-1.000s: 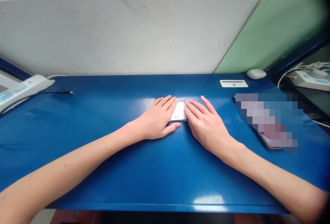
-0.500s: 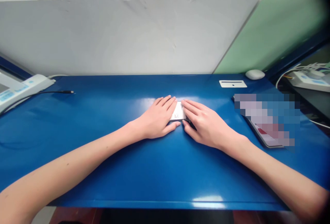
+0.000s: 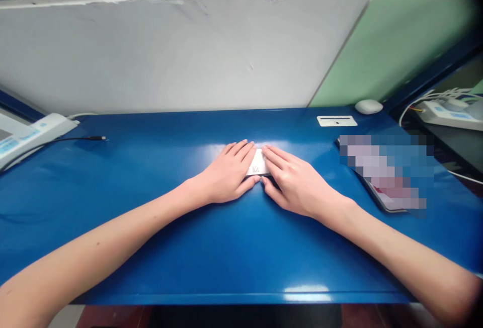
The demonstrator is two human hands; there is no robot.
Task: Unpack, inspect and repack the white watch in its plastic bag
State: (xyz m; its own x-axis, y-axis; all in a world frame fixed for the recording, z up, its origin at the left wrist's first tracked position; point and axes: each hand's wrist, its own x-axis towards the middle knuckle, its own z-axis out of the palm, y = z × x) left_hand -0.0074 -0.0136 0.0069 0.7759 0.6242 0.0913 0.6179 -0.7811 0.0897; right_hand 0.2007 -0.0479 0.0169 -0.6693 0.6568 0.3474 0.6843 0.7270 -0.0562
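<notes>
A small white flat piece [image 3: 257, 163], like a folded paper or card, lies on the blue table [image 3: 151, 227] near its middle. My left hand [image 3: 230, 173] lies flat over its left part, fingers stretched out and thumb along its near edge. My right hand [image 3: 292, 179] rests against its right side, fingers extended and slightly arched, fingertips on the piece's right edge. Most of the piece is hidden under the two hands.
A white card with a slot [image 3: 337, 120] and a white rounded device [image 3: 369, 106] lie at the back right. A blurred flat object [image 3: 385, 174] sits to the right. At the left are a white device [image 3: 26, 134] and a black cable [image 3: 75, 140]. A grey wall panel stands behind.
My right hand has slid left and closer to my left hand, covering more of the white piece. My left hand has stayed in place.
</notes>
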